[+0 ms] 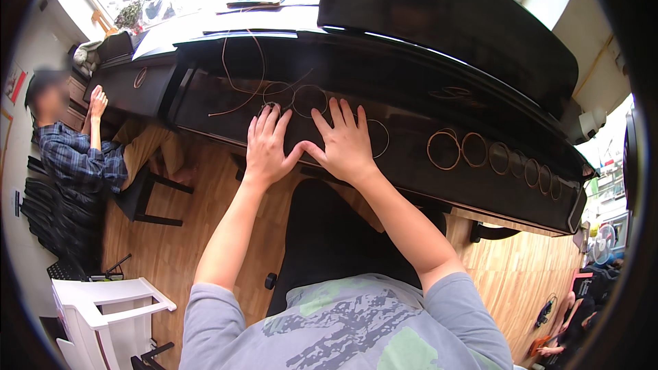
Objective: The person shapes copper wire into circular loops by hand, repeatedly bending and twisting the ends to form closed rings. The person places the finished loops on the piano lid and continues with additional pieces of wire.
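Note:
My left hand (269, 149) lies palm down on the shut black lid of a piano (404, 164), its fingers spread. Beside it my right hand (346, 147) is flat too, fingers apart, and the two thumbs meet at their tips. Neither hand holds anything. Just beyond my fingertips are thin wire rings, one (310, 85) between the hands, and a loose, uncoiled copper-coloured wire (236, 108). A thin wire ring (388, 138) shows partly from behind my right hand. Farther right, several wire coils lie in a row, the nearest a copper-coloured coil (444, 168).
A raised glossy black panel (445, 20) stands behind the lid. Left, a seated person (82, 154) in a plaid shirt is at another black surface (154, 96) with a small wire coil (140, 77). A white stand (103, 308) is lower left; a fan (603, 245) is far right.

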Available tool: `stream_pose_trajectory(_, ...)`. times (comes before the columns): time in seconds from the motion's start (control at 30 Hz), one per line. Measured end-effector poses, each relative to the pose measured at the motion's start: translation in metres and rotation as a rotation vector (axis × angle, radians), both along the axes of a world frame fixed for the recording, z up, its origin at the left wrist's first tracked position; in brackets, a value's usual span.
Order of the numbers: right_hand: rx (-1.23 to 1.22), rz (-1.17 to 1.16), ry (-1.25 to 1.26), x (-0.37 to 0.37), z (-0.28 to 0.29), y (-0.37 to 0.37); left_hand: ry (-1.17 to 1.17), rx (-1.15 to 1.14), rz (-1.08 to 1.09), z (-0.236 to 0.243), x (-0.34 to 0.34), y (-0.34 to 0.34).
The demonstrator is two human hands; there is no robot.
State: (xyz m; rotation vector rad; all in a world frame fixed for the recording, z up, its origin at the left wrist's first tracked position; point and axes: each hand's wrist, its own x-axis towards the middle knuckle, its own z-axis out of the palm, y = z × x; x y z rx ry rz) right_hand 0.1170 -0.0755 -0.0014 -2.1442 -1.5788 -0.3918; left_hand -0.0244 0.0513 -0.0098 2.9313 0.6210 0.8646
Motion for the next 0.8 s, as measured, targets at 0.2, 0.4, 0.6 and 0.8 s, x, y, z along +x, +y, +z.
stream_pose_trajectory(0.2,0.108,-0.073,-0.042,0.03,0.001,-0.019,-0.027,-0.043,-0.159,-0.005,-0.002,-0.041)
stream_pose_trajectory(0.4,0.318,-0.077,-0.073,0.038,0.038,-0.041,-0.059,-0.055,-0.226,0.008,0.033,-0.05)
stream_pose_trajectory(0.6,0.416,-0.02,0.044,0.012,0.035,-0.129,-0.122,-0.039,-0.197,0.004,0.032,-0.04)
stream_pose_trajectory(0.8,0.299,-0.057,0.07,-0.01,0.001,-0.212,-0.318,-0.062,-0.203,-0.006,0.038,-0.043)
